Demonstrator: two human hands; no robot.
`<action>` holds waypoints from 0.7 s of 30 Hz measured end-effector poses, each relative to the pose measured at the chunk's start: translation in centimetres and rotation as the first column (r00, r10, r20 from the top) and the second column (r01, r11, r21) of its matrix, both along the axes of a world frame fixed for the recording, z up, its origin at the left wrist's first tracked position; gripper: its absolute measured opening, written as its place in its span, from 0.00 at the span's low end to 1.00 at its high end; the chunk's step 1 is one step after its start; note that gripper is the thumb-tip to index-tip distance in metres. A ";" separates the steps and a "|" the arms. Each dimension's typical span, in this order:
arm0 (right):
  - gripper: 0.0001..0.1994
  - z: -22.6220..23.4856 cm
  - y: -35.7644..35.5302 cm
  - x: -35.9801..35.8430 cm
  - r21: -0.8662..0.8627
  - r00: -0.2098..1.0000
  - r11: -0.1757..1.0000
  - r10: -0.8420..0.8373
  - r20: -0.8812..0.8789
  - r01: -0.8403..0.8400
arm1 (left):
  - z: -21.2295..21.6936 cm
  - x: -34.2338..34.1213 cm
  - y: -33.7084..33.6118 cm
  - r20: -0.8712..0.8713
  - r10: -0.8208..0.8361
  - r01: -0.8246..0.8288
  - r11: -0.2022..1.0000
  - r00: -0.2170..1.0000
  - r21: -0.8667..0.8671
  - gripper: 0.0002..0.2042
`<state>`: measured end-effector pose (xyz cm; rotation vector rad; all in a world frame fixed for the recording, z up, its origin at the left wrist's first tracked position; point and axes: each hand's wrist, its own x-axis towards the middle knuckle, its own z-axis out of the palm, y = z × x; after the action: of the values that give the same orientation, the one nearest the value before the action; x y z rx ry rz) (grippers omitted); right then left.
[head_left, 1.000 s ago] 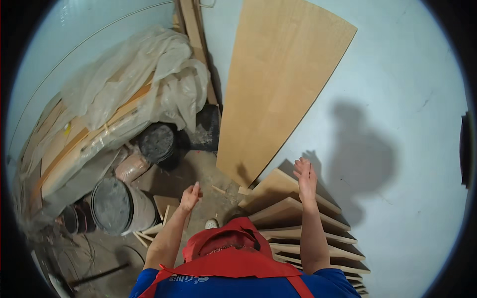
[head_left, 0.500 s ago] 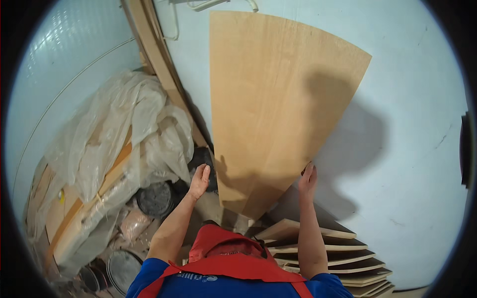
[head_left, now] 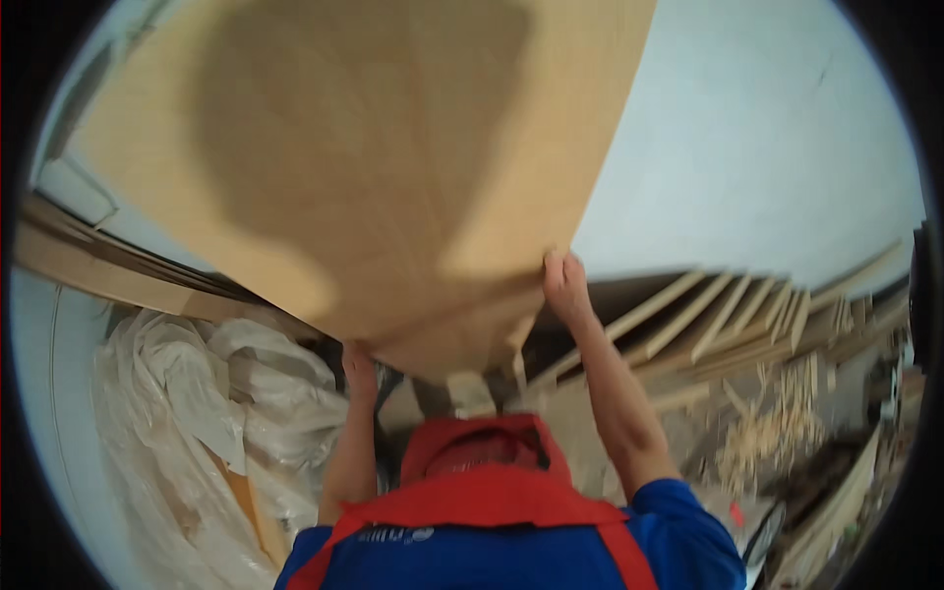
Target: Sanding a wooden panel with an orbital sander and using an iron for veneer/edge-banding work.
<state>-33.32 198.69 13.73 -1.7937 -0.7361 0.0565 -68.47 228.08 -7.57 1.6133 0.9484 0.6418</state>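
Both hands are up on one big plywood sheet: left hand clamped on its lower left edge, right hand curled around the right edge, so the sheet fills the top of the view. One crumpled plastic sheet sits lower left, and a fanned stack of boards is off right, too blurry to count.

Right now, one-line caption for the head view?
Both hands, left and right, grip a large pale plywood sheet by its side edges.
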 end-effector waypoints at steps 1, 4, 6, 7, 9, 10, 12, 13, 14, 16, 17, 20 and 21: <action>0.18 1.0 -0.2 -1.4 -0.057 1.000 0.998 0.001 -0.031 -0.002 | -1.3 -1.6 0.0 -0.098 -0.011 0.010 1.000 0.995 -0.010 0.27; 0.18 0.7 0.0 -4.7 0.083 0.983 0.994 -0.061 -0.171 0.077 | -0.8 0.1 -1.3 0.199 -0.001 -0.017 0.996 0.980 0.090 0.30; 0.21 0.2 -1.1 -6.2 0.172 0.987 0.983 0.084 -0.139 -0.059 | 0.4 1.2 -1.8 0.471 0.150 -0.081 0.983 0.869 -0.165 0.31; 0.21 0.1 -1.6 -7.0 0.159 0.989 0.987 0.046 -0.143 -0.023 | 0.6 1.8 -2.3 0.574 0.258 -0.094 0.949 0.777 -0.300 0.32; 0.24 0.3 -0.8 -9.4 0.235 0.985 0.972 0.052 -0.164 -0.012 | -2.2 -1.7 0.0 0.424 0.133 -0.155 0.988 0.896 0.017 0.32; 0.25 0.7 0.1 -10.7 0.281 0.983 0.960 0.068 -0.170 -0.018 | -3.6 -4.3 1.9 0.232 0.069 -0.149 0.927 0.970 0.345 0.32; 0.25 0.9 0.1 -12.1 0.288 0.987 0.958 0.037 -0.159 0.011 | -4.3 -4.5 2.4 0.046 0.022 -0.045 0.789 0.999 0.613 0.33; 0.24 1.0 -1.5 -12.4 0.286 0.989 0.956 -0.018 -0.147 0.060 | -3.0 -2.8 1.6 0.164 -0.084 0.008 0.909 0.983 0.417 0.34; 0.24 1.4 -2.7 -13.5 0.292 0.988 0.952 -0.047 -0.147 0.089 | -2.3 -3.5 0.5 0.276 -0.139 0.081 0.974 0.951 0.211 0.34; 0.24 3.4 -4.7 -14.9 0.267 0.984 0.963 0.004 -0.180 0.045 | -1.9 -5.7 1.2 0.177 -0.059 0.022 0.979 0.983 0.205 0.36; 0.23 3.8 -6.1 -15.6 0.278 0.983 0.958 -0.020 -0.181 0.071 | 0.5 -4.5 -1.0 0.409 0.003 0.052 0.991 0.913 -0.123 0.37; 0.24 7.4 -8.9 -17.2 0.319 0.990 0.940 -0.086 -0.115 0.119 | 6.3 -4.3 -3.8 0.509 -0.009 0.147 0.961 0.861 -0.233 0.42; 0.24 7.9 -10.7 -17.2 0.324 0.986 0.931 -0.145 -0.087 0.166 | 7.7 -3.8 -5.3 0.516 0.025 0.159 0.937 0.856 -0.310 0.43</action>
<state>-50.57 188.00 21.60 -1.5148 -0.5212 -0.1115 -72.25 222.79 0.15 1.0746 0.5592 0.7617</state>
